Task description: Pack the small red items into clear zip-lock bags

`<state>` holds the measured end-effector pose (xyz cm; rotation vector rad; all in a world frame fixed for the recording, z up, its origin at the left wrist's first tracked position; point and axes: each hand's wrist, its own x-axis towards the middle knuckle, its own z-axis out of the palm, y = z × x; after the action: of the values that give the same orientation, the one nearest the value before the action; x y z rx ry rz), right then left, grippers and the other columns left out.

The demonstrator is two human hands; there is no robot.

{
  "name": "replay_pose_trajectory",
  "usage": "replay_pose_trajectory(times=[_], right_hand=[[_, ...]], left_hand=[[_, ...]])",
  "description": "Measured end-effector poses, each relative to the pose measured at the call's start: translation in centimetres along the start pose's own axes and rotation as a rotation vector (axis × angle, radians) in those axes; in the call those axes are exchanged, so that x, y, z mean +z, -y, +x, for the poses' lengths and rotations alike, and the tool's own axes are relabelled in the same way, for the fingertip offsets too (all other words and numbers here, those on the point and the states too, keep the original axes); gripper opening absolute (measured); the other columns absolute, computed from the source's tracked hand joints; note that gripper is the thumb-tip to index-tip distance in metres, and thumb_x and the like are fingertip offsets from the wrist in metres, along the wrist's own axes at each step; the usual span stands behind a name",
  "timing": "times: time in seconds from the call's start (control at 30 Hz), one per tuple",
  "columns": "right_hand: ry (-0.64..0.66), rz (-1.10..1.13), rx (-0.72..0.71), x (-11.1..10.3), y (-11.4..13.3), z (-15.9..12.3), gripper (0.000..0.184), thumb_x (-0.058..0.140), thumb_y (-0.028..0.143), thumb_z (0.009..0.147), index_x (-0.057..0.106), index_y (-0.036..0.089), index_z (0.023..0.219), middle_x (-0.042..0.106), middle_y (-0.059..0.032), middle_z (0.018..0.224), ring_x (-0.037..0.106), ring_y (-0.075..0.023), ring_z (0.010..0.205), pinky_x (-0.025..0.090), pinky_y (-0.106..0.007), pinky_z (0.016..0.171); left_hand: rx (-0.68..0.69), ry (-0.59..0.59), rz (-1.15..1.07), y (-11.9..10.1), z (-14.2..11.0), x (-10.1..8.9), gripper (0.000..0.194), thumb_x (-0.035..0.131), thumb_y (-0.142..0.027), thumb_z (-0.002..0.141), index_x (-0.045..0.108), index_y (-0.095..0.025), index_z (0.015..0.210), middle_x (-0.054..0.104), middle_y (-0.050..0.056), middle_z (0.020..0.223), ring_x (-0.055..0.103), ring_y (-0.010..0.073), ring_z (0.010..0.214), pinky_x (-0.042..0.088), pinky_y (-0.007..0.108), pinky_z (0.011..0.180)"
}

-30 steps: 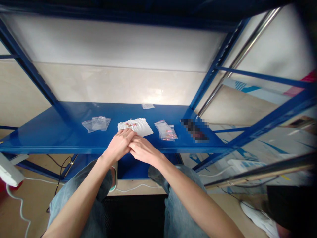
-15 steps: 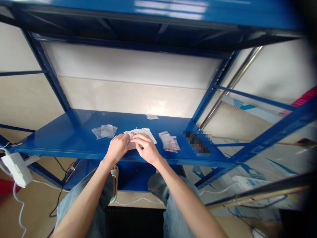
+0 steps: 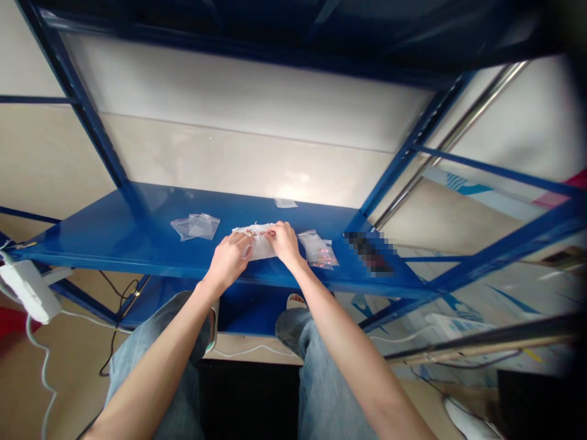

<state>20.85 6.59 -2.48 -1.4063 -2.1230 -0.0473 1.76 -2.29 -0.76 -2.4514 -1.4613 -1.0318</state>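
Observation:
A white plastic-film packet (image 3: 257, 242) with small reddish marks lies on the blue steel shelf (image 3: 114, 244), and both my hands are on it. My left hand (image 3: 228, 261) pinches its left part, while the fingertips of my right hand (image 3: 284, 243) grip its upper right edge. To the left lies a clear zip bag (image 3: 195, 227). On the right, close to my right hand but apart from it, lies a clear bag (image 3: 317, 249) holding small pink items. A small clear scrap (image 3: 285, 203) rests near the shelf's back edge.
A pixelated dark object (image 3: 369, 255) lies at the shelf's right end. Blue steel uprights (image 3: 87, 116) frame the shelf in front of a pale wall. A white power strip (image 3: 28, 290) and cables sit low at left, above the floor. My jeans-clad legs lie below.
My hands have moved from overlapping at the packet's near edge to holding it apart at either side, with my right hand now farther right. The packet looks more gathered, and the view has shifted slightly.

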Motion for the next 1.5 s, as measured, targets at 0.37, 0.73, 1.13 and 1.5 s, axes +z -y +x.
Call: replay_pose_trajectory(times=[0.37,0.73,1.13,1.5], right_hand=[[-0.015,0.021,0.052,0.4,0.8,0.9,0.012,0.066,0.015,0.088,0.075,0.020,0.081,0.069,-0.0086,0.091,0.058,-0.0253,0.093,0.044,-0.036,0.082],[-0.089,0.784,-0.174,-5.0,5.4,-2.9,0.008,0.070,0.027,0.089,0.072,0.021,0.083,0.070,-0.0025,0.087,0.062,-0.0188,0.085,0.046,-0.031,0.077],[-0.065,0.719,-0.233,-3.7,5.3,-2.2,0.010,0.071,0.017,0.086,0.072,0.021,0.076,0.068,-0.0019,0.080,0.062,-0.0187,0.082,0.045,-0.032,0.081],[-0.186,0.465,0.159,-1.3,-1.8,0.9,0.016,0.061,0.020,0.088,0.077,0.019,0.088,0.074,-0.0050,0.085,0.065,-0.0200,0.077,0.049,-0.032,0.077]], left_hand=[[-0.057,-0.014,0.091,-0.6,0.1,-0.1,0.013,0.061,-0.025,0.093,0.070,-0.019,0.099,0.071,0.009,0.100,0.060,0.0274,0.097,0.047,0.038,0.081],[-0.140,0.003,0.011,-1.0,0.3,-0.1,0.013,0.064,-0.026,0.091,0.071,-0.020,0.101,0.072,0.009,0.097,0.060,0.0277,0.098,0.044,0.036,0.079],[-0.254,-0.050,-0.164,-0.8,0.2,0.7,0.012,0.061,-0.020,0.087,0.068,-0.022,0.096,0.073,0.007,0.093,0.065,0.0253,0.091,0.048,0.032,0.076],[-0.530,-0.176,-1.055,0.4,1.0,-0.8,0.033,0.062,-0.042,0.089,0.070,-0.014,0.104,0.075,0.009,0.088,0.071,0.0240,0.086,0.056,0.035,0.079]])
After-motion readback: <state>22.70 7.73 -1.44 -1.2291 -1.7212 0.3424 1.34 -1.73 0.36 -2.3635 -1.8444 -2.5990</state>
